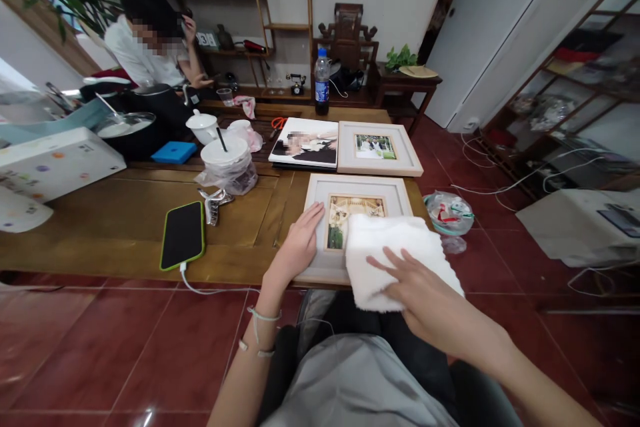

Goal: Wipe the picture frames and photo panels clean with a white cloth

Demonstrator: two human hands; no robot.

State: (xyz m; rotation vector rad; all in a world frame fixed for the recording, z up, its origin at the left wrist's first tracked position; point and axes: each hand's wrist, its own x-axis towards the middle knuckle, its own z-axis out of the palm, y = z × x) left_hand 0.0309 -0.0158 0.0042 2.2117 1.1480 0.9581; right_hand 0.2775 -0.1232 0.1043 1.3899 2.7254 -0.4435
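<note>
Picture frame [334, 264] with a pale rim and a broad light mat lies flat at the near edge of the brown table [240, 230]; I am watching it from afar through the head camera and take it as the centre of my clock. At 9 o'clock the left hand [299, 240] is laid on the frame's border, its fingers straight and close together, grasping nothing. At 4 o'clock the right hand [407, 280] bears on a white towel [420, 235], fingers spread over the cloth rather than clenched round it, though I cannot tell whether the thumb nips a fold. That towel hides the frame's lower right part and some of the golden-toned photo [345, 207] inside, and hangs past the table's near edge. Just beyond, towards 12 o'clock, I have a second framed photo [413, 153] showing a green outdoor scene, with a white-edged photo panel [320, 155] at 11 o'clock close against it. Behind these stands a blue-capped bottle [323, 83]. Orange-handled scissors [279, 123] lie at 11 o'clock, a lidded cup in a plastic bag [226, 157] sits at 10, and a green-cased phone [183, 235] with a white cable [193, 287] plugged in lies at 9. Farther off at 10 o'clock, I see a co-worker in a white top [117, 47]
</note>
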